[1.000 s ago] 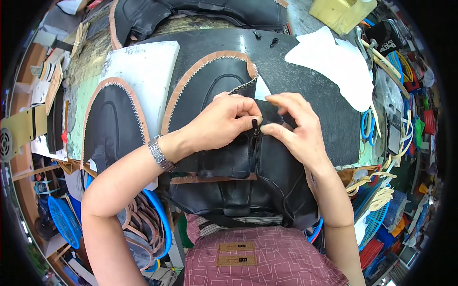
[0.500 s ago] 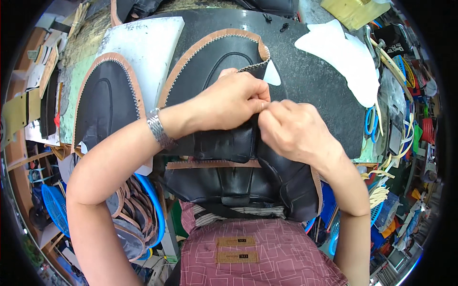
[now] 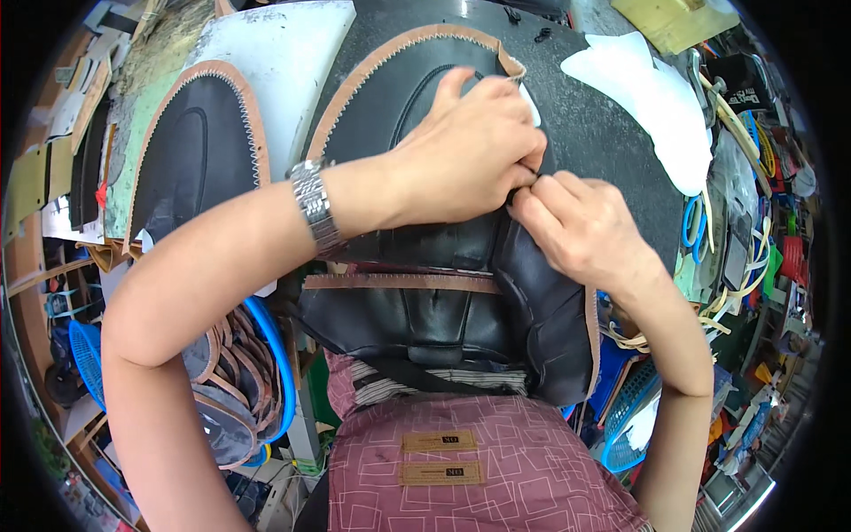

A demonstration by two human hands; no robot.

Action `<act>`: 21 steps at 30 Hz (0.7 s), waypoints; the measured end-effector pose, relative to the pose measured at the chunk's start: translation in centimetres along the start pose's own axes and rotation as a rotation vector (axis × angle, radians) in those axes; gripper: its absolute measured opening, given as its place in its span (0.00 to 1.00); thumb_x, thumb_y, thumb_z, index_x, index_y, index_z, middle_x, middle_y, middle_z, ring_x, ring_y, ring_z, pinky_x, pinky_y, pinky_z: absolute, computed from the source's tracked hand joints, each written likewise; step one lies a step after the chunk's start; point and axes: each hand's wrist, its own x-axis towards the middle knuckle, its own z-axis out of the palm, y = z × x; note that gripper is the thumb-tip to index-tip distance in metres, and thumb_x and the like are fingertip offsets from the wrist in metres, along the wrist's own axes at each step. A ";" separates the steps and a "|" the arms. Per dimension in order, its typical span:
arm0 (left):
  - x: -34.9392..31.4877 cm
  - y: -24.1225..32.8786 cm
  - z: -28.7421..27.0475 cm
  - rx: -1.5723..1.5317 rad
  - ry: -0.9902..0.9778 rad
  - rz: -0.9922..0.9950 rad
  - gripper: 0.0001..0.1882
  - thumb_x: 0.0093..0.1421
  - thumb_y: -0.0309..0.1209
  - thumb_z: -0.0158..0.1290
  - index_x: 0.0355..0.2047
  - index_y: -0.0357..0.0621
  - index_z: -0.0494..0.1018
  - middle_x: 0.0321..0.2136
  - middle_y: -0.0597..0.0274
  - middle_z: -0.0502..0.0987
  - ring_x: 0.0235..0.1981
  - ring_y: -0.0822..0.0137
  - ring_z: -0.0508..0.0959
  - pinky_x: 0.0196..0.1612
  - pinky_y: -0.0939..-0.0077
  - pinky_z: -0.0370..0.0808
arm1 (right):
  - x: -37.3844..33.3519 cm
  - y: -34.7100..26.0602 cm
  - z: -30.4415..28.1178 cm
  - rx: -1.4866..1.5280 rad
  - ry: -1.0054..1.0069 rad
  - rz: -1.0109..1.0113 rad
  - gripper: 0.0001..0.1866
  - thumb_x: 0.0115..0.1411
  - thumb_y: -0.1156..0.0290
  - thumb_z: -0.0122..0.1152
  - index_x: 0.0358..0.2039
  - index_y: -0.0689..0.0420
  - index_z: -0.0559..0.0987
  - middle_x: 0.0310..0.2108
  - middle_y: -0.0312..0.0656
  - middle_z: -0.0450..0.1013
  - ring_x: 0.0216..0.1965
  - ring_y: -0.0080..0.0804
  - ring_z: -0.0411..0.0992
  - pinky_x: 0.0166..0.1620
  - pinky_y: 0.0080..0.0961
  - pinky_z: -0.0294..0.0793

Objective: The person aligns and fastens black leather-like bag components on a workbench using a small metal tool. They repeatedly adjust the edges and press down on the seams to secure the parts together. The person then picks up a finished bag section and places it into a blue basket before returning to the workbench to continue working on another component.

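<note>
A large black leather panel [image 3: 377, 120] lies on the dark table, its curved edge bordered by a tan strip with pale zigzag stitching. Over its right side, my left hand [image 3: 483, 146] has thumb and fingers pinched on a dark bit of the leather's edge. Close beside it, my right hand [image 3: 589, 226] grips the same edge with curled fingers, so the fingertips of both nearly meet. What lies inside the two grips is mostly hidden. From there the black leather [image 3: 541, 284] drapes down over the table's near side toward my lap, where a tan-edged part [image 3: 443, 328] rests.
Another tan-bordered black panel [image 3: 199, 133] lies at left beside a white board [image 3: 266, 66]. White cut shapes [image 3: 651, 106] and blue-handled scissors [image 3: 694, 232] are at right. Below left, a blue basket [image 3: 282, 372] holds several tan-edged pieces. A purple apron [image 3: 443, 426] covers my lap.
Both hands have shifted to the right along the edge. My left thumb side has opened out a little, and a dark bit of leather now shows between the hands.
</note>
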 end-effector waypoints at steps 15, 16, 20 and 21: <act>0.9 -0.7 2.3 0.164 -0.061 -0.029 0.05 0.51 0.30 0.52 0.27 0.44 0.74 0.35 0.61 0.73 0.53 0.61 0.65 0.58 0.48 0.52 | -1.1 2.0 2.7 0.108 0.089 -0.009 0.05 0.46 0.73 0.55 0.24 0.58 0.70 0.22 0.37 0.65 0.25 0.29 0.70 0.24 0.26 0.72; 1.0 -0.5 1.9 0.155 -0.076 -0.033 0.06 0.52 0.30 0.52 0.28 0.43 0.75 0.35 0.61 0.73 0.53 0.61 0.65 0.58 0.48 0.52 | -1.3 1.6 2.7 0.058 0.122 0.014 0.05 0.46 0.73 0.56 0.24 0.58 0.69 0.22 0.37 0.65 0.25 0.28 0.70 0.24 0.25 0.72; 2.5 -0.2 1.5 0.199 -0.257 -0.031 0.10 0.54 0.33 0.51 0.31 0.44 0.78 0.36 0.60 0.74 0.53 0.60 0.65 0.59 0.46 0.51 | -1.7 1.2 2.5 -0.116 0.173 -0.024 0.06 0.44 0.73 0.56 0.24 0.57 0.70 0.21 0.35 0.64 0.24 0.27 0.69 0.25 0.24 0.72; 2.3 -0.6 1.7 0.192 -0.193 0.004 0.09 0.54 0.33 0.50 0.31 0.44 0.78 0.35 0.61 0.74 0.52 0.61 0.66 0.58 0.48 0.52 | -1.5 1.4 2.6 -0.111 0.154 -0.024 0.06 0.44 0.72 0.56 0.24 0.57 0.70 0.21 0.35 0.64 0.24 0.27 0.69 0.25 0.24 0.72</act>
